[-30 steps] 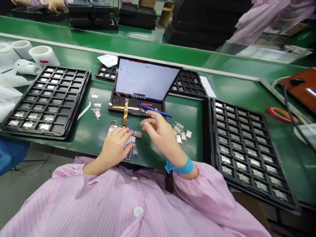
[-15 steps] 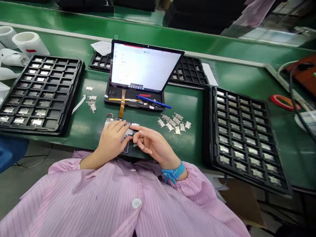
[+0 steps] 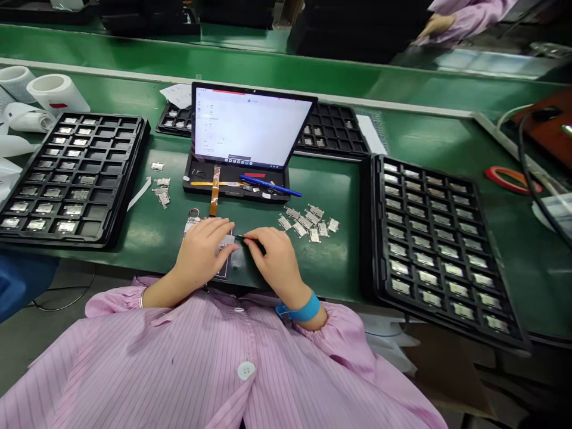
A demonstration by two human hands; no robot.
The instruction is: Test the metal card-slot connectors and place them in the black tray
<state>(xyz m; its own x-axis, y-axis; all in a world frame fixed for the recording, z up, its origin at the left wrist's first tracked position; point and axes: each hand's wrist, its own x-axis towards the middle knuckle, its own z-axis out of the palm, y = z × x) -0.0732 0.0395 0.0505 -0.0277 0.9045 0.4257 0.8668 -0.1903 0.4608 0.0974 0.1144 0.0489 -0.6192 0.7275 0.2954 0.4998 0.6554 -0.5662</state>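
Circuit board (image 3: 227,241) is partly covered by the left hand (image 3: 202,253), thumb spread; beside it, a dark piece (image 3: 239,237) is pinched by the right hand (image 3: 276,262).

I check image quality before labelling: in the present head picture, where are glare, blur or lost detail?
Head view throughout: the glossy green tabletop shows pale glare; the bright white rectangular screen has text too small to read; the co-worker's pink fabric sleeve looks soft; the small dark item at the right hand's fingers is unidentifiable.
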